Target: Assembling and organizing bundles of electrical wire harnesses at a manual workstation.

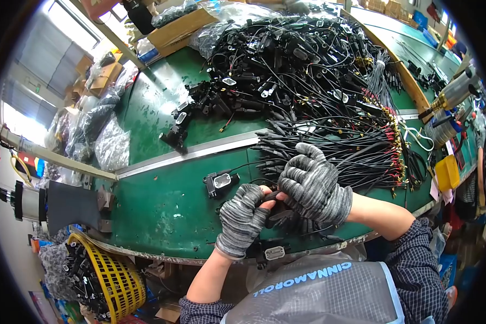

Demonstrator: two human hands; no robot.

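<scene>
Near the front edge of the green, scuffed desk [146,216], a slim black cable part [274,195] sits between two hands in grey striped knitted gloves. The left hand [238,218] has its grip closed, bare fingertips pinching the part; the right hand [314,183] has its grip curled shut on the other end. Just left of the part lies a black plastic housing with a clear oval window [220,183]; a similar black housing with a pale oval window [274,252] is at the near edge.

The piece in hand seems midway through its handling; whether any joint is complete, the fingers hide. Right of centre, many black cables [335,162] lie side by side, red and gold tips [398,154] to the right, apparently sorted. Much seems left: a tangled heap of black housings and leads [286,65] covers the far side. At near left, a yellow plastic basket [127,281] holds more black pieces [83,278], whether finished or waiting I cannot tell.
</scene>
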